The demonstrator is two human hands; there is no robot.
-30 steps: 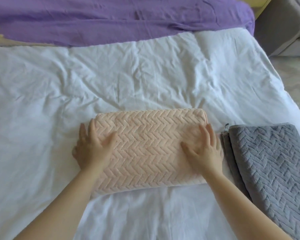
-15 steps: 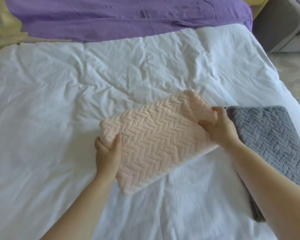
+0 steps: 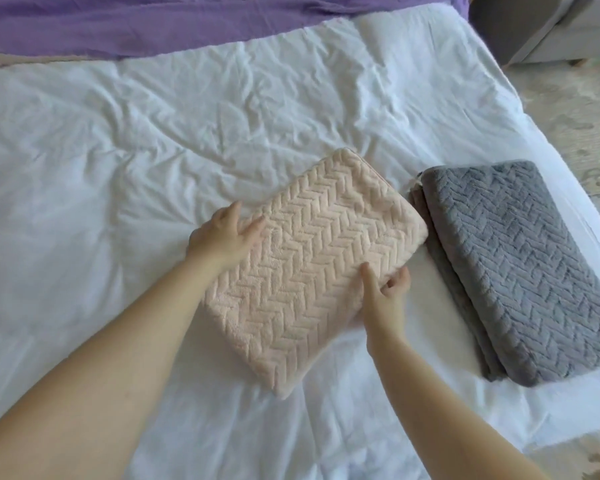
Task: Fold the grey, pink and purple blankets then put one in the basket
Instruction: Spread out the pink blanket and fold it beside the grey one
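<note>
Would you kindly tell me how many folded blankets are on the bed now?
2. The pink blanket is central, between the left hand and right hand; the grey blanket lies just to its right. None appears hidden.

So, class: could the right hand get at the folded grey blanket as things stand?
Probably yes, once it lets go: the right hand grips the pink blanket, but the grey blanket lies uncovered beside it, only bare sheet between.

Both bare forearms reach forward from the lower edge. The left hand [image 3: 222,233] lies with straight fingers along one edge of the folded pale-pink herringbone plush blanket [image 3: 312,265], thumb on top. The right hand [image 3: 383,289] pinches the opposite edge, thumb above and fingers curled beneath.
</note>
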